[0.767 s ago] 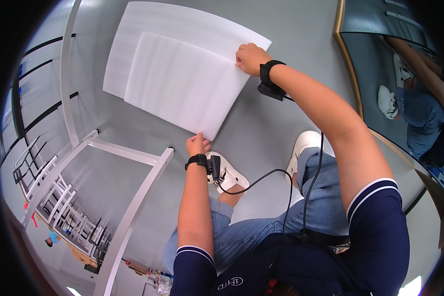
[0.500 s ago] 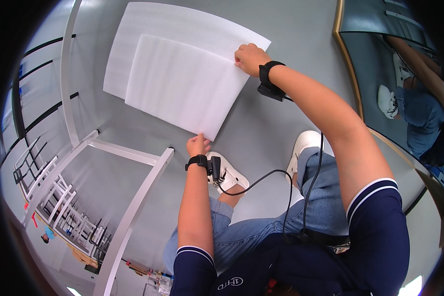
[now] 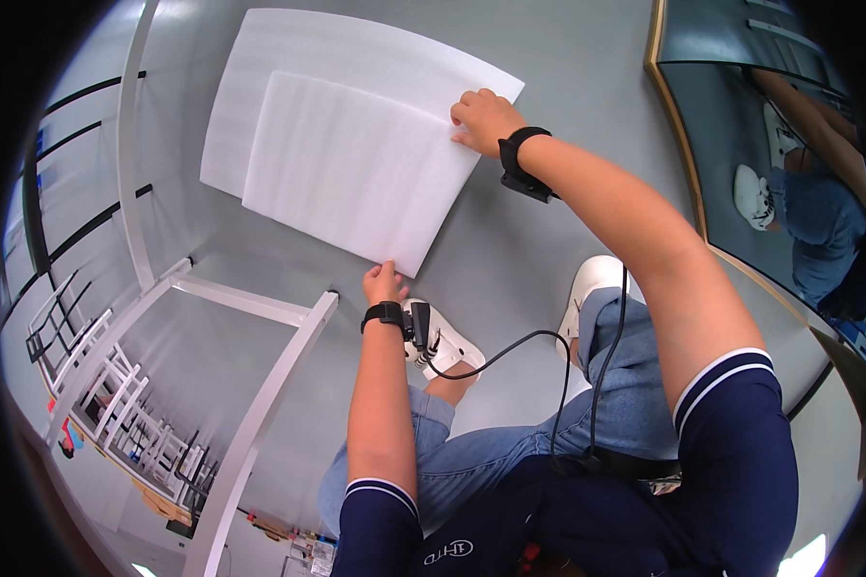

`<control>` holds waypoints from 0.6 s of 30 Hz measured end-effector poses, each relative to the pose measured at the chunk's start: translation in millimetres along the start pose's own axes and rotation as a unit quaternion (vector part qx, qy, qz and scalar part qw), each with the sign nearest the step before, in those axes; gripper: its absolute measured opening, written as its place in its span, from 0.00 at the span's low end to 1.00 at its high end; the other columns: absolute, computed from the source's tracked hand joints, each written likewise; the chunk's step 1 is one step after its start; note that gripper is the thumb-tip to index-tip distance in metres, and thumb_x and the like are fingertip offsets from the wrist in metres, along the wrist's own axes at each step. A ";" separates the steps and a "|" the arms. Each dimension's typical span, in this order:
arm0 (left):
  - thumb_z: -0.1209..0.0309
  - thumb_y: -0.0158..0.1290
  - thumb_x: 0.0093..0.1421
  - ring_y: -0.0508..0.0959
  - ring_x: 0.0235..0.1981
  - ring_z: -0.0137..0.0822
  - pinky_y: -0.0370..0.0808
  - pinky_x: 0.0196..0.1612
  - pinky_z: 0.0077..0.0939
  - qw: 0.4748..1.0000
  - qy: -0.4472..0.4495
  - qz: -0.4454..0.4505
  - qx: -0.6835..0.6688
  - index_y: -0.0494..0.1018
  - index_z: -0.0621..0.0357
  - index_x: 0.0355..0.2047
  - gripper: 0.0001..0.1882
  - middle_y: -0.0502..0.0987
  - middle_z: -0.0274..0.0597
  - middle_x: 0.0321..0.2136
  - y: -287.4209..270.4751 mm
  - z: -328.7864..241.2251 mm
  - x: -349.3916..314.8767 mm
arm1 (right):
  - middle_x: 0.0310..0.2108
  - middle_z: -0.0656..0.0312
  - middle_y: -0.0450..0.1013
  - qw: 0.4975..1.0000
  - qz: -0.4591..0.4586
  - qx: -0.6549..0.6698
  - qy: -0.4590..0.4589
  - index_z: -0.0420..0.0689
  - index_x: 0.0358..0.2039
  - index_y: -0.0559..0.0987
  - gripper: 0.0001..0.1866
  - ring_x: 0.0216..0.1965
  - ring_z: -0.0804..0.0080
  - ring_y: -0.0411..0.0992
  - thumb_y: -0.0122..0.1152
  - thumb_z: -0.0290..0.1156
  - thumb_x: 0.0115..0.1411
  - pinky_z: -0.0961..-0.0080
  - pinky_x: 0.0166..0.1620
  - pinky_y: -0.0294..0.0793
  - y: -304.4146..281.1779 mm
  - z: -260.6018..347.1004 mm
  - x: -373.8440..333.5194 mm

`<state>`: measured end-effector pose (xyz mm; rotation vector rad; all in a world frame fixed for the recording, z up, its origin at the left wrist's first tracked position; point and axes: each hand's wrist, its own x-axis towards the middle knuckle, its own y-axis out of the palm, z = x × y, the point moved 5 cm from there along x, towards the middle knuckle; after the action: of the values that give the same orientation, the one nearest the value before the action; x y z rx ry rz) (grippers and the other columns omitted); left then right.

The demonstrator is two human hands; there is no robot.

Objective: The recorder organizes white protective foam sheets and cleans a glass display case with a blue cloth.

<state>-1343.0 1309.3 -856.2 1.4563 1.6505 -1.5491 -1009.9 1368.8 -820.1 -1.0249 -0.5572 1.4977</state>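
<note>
A white foam sheet [image 3: 346, 163] is on the grey floor in front of me, a smaller layer lying over a larger one [image 3: 356, 43]. Whether both layers are one folded piece I cannot tell. My left hand [image 3: 385, 283] pinches the sheet's near edge, close to its near right corner. At the upper layer's right edge, near its far corner, my right hand [image 3: 488, 121] rests with thumb and forefinger apart. Its fingertips touch the foam. Each wrist wears a black strap with a small device.
A white metal frame [image 3: 279, 375] stands at the left. Along the right is a dark reflective panel with a wooden edge [image 3: 688, 163]. My white shoes [image 3: 601, 279] are close to the sheet, and a black cable [image 3: 510, 341] hangs across my legs.
The thumb and forefinger of my right hand have parted, and that hand has shifted slightly left. My left hand stays at the near corner; the sheet has barely moved.
</note>
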 end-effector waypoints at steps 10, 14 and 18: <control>0.64 0.46 0.48 0.65 0.42 0.41 0.53 0.48 0.50 0.992 -0.093 0.050 -0.063 0.58 0.59 0.45 0.24 0.63 0.42 0.41 5.7 1.7 0.8 | 0.35 0.63 0.65 0.999 0.034 -0.007 0.008 0.47 0.30 0.70 0.11 0.39 0.65 0.61 0.55 0.37 0.49 0.71 0.41 0.63 -0.1 1.8 4.8; 0.59 0.46 0.43 0.65 0.38 0.33 0.48 0.49 0.44 0.987 -0.096 0.090 -0.097 0.63 0.52 0.35 0.18 0.67 0.32 0.34 6.3 8.9 1.5 | 0.37 0.62 0.64 0.996 0.078 -0.024 0.026 0.47 0.34 0.71 0.13 0.43 0.65 0.61 0.54 0.39 0.49 0.69 0.44 0.62 2.2 4.2 7.1; 0.59 0.48 0.42 0.64 0.35 0.31 0.49 0.47 0.42 0.980 -0.109 0.113 -0.118 0.61 0.49 0.26 0.13 0.66 0.31 0.31 2.1 13.6 7.3 | 0.39 0.60 0.65 0.994 0.099 -0.020 0.042 0.47 0.36 0.71 0.16 0.44 0.63 0.61 0.56 0.39 0.48 0.66 0.44 0.63 -5.6 3.1 9.2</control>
<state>-1348.0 1299.4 -867.1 1.2522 1.4301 -1.2896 -1008.8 1379.4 -816.6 -1.1985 -0.4370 1.6133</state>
